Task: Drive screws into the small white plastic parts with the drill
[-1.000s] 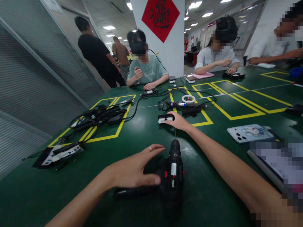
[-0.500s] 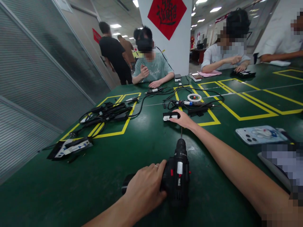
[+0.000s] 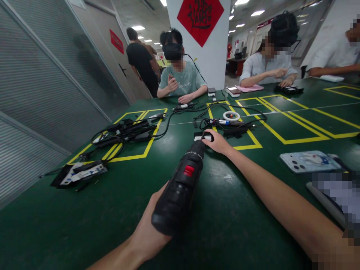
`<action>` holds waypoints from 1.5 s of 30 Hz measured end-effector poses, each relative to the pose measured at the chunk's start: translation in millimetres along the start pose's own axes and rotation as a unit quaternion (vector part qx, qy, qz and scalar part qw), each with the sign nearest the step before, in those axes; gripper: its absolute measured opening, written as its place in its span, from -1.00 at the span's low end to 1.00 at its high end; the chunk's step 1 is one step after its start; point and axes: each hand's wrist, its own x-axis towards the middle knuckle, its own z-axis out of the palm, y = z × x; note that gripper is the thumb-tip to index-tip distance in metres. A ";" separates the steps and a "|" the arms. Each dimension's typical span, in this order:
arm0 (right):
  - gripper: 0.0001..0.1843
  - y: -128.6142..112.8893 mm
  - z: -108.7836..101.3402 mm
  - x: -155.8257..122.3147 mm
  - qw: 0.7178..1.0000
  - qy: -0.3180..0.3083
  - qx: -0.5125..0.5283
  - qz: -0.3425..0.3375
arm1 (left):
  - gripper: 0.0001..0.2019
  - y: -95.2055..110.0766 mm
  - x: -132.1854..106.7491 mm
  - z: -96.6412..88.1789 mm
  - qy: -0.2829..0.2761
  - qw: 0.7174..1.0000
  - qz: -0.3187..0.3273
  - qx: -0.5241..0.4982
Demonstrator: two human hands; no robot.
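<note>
My left hand (image 3: pixel 149 230) grips a black cordless drill (image 3: pixel 180 187) with a red switch, raised off the green table (image 3: pixel 197 232) and pointing away from me. Its tip reaches toward a small black and white part (image 3: pixel 203 137) lying on the table. My right hand (image 3: pixel 218 141) stretches far forward and holds that part down, fingers closed over its right end.
A tangle of black cables and adapters (image 3: pixel 126 133) lies in the yellow-taped box at left, and a flat black and white piece (image 3: pixel 81 173) nearer. A white ring (image 3: pixel 231 116) and more tools sit behind the part. A phone (image 3: pixel 309 161) lies at right. Several people sit across the table.
My left hand went from hovering over the drill lying on the table to gripping it, then lifted it and swung its tip forward to the small part. My right hand stayed on the part.
</note>
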 end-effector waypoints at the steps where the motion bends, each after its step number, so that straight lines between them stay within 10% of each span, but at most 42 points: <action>1: -0.48 0.3 0.5 0.0 1.000 -0.002 -0.007 0.000 | -0.71 -3.3 0.7 -0.2 0.005 1.000 -0.020 -0.020; 25: -0.40 -1.4 4.2 4.4 0.998 -0.036 -0.038 0.035 | -0.66 -27.7 51.6 -14.8 -0.071 0.914 -0.048 -0.396; 45: -0.42 -7.1 4.2 -2.4 0.997 -0.041 -0.061 0.034 | -0.56 -31.4 39.8 -8.6 -0.095 0.904 -0.099 -0.406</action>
